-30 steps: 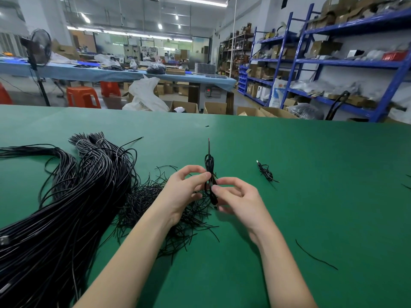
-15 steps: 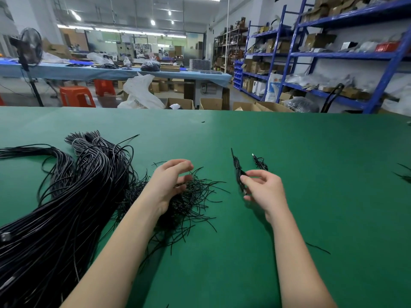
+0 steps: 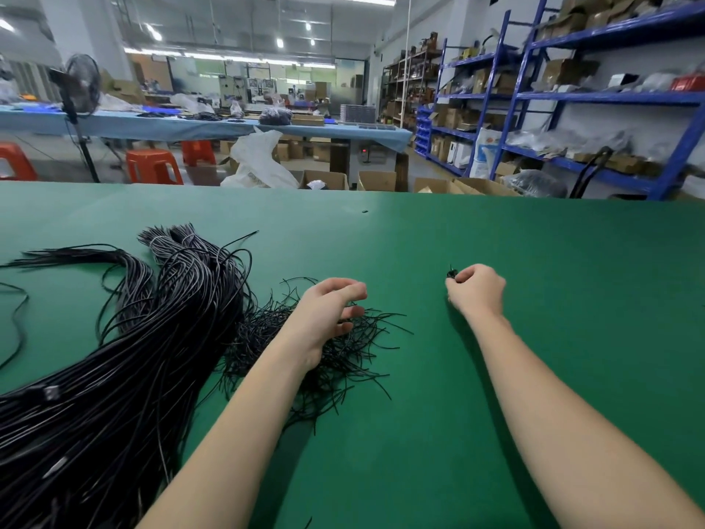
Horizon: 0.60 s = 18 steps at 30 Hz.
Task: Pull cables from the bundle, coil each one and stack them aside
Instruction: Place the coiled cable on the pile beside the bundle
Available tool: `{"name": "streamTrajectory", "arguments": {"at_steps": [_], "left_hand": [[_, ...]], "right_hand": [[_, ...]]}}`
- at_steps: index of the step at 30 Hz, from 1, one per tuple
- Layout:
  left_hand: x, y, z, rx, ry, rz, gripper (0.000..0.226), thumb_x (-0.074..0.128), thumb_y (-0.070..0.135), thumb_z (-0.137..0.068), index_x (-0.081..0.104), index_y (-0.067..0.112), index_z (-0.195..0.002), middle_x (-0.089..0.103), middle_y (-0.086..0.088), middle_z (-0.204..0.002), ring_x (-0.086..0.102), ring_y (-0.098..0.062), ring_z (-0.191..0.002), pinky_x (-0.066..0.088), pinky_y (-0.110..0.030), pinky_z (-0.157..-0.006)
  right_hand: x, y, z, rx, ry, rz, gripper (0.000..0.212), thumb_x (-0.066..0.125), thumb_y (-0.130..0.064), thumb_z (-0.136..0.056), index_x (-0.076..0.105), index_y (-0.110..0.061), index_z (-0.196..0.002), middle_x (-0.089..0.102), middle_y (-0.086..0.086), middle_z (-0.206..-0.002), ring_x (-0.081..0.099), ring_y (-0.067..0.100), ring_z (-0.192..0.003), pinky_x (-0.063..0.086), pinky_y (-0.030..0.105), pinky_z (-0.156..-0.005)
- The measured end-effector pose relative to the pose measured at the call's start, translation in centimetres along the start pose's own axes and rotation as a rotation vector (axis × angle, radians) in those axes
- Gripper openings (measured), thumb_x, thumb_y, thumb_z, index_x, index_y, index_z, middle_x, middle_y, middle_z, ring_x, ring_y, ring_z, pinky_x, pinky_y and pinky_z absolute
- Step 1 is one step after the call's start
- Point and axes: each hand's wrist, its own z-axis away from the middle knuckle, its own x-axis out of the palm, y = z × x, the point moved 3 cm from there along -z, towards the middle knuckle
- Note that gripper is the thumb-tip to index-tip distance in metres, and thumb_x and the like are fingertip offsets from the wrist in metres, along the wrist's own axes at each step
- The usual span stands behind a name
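A thick bundle of long black cables (image 3: 133, 357) lies across the left of the green table (image 3: 553, 253). Beside it sits a loose pile of short thin black wires (image 3: 343, 360). My left hand (image 3: 328, 311) hovers over that pile, fingers loosely curled, its fingertips at the top strands, and I see nothing gripped in it. My right hand (image 3: 477, 288) is further right, low over the table, fingers curled round a small coiled cable (image 3: 452, 274). Only a bit of the coil shows at the knuckles.
A single loose cable (image 3: 15, 326) curves at the far left edge. A tiny black scrap (image 3: 364, 211) lies near the table's far edge. Beyond the table stand cardboard boxes (image 3: 375, 181), orange stools (image 3: 152, 166) and blue shelving (image 3: 534, 101).
My left hand let go of the coiled cable and dropped to the pile of short wires. My right hand carried the coil right and away from me, down toward the table.
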Motion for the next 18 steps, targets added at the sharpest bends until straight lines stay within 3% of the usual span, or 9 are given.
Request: {"name": "streamTrajectory", "arguments": {"at_steps": [4, 8, 12, 18], "left_hand": [[0.0, -0.2, 0.0, -0.007, -0.002, -0.004, 0.016, 0.069, 0.028, -0.094, 0.069, 0.02, -0.108, 0.075, 0.003, -0.108, 0.071, -0.009, -0.084, 0.052, -0.027, -0.075], [0.2, -0.3, 0.1, -0.014, -0.009, -0.007, 0.016, 0.07, 0.028, -0.093, 0.069, 0.02, -0.107, 0.076, 0.004, -0.106, 0.072, -0.007, -0.08, 0.052, -0.026, -0.072], [0.2, -0.3, 0.1, -0.018, -0.004, -0.009, 0.017, 0.07, 0.028, -0.093, 0.069, 0.02, -0.108, 0.076, 0.005, -0.105, 0.072, -0.005, -0.078, 0.051, -0.027, -0.071], [0.3, -0.3, 0.2, -0.016, 0.004, -0.028, 0.016, 0.069, 0.029, -0.094, 0.069, 0.02, -0.108, 0.077, 0.006, -0.104, 0.071, -0.005, -0.077, 0.051, -0.025, -0.069]], "right_hand": [[1.4, 0.7, 0.8, 0.01, -0.085, 0.08, 0.028, 0.067, -0.017, -0.089, 0.069, -0.009, -0.115, 0.062, 0.014, -0.127, 0.058, 0.03, -0.117, 0.048, 0.035, -0.095], [1.5, 0.6, 2.1, -0.04, -0.086, 0.034, 0.03, 0.063, -0.017, -0.09, 0.067, -0.01, -0.119, 0.062, 0.011, -0.129, 0.056, 0.027, -0.12, 0.048, 0.037, -0.1], [0.8, -1.2, 3.5, -0.125, -0.079, -0.08, 0.023, 0.063, -0.017, -0.089, 0.07, -0.012, -0.111, 0.068, 0.006, -0.116, 0.063, 0.025, -0.107, 0.049, 0.035, -0.098], [0.4, -6.0, 7.9, -0.225, -0.089, -0.259, 0.013, 0.063, -0.02, -0.091, 0.071, -0.021, -0.1, 0.069, -0.013, -0.095, 0.062, -0.002, -0.079, 0.041, 0.015, -0.07]]}}
